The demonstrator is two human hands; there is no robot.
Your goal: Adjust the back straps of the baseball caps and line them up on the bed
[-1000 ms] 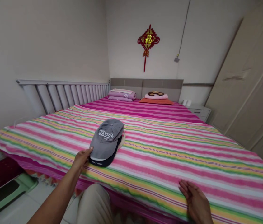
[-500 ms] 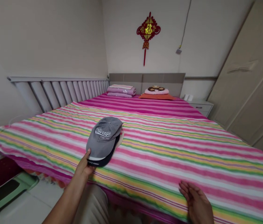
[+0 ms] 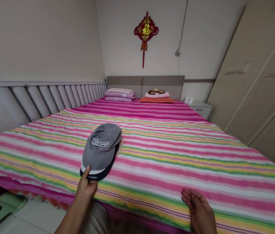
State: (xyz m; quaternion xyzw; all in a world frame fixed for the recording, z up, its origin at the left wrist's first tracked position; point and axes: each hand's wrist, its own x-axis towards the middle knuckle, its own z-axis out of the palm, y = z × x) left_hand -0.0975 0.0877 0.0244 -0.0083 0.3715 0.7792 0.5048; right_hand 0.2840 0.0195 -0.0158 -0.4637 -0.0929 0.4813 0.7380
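Left hand (image 3: 86, 187) first: I see its thumb pressed on top of the brims and the fingers tucked beneath, so it is closed on the near end of a stack of baseball caps. On top sits a grey baseball cap (image 3: 100, 151) with white lettering; a white brim (image 3: 94, 171) and a dark brim (image 3: 103, 174) show under it. From this hand the stack lies toward the far side and a little right, its long axis running from the brims, near left, to the crown, far right. I cannot tell whether the crown rests on the bed or hangs just above it.

My right hand (image 3: 199, 208) is well apart, on the near right, fingers loosely curled, with nothing in it that I can see. I cannot make out whether it touches the striped bed sheet (image 3: 157, 169). The left is clearly the nearer hand to the caps.

Farther out, folded purple bedding (image 3: 120, 95) lies by the headboard (image 3: 125, 82), and a pink folded piece (image 3: 157, 95) sits to its right. A green plastic stool (image 3: 10, 208) stands near left.
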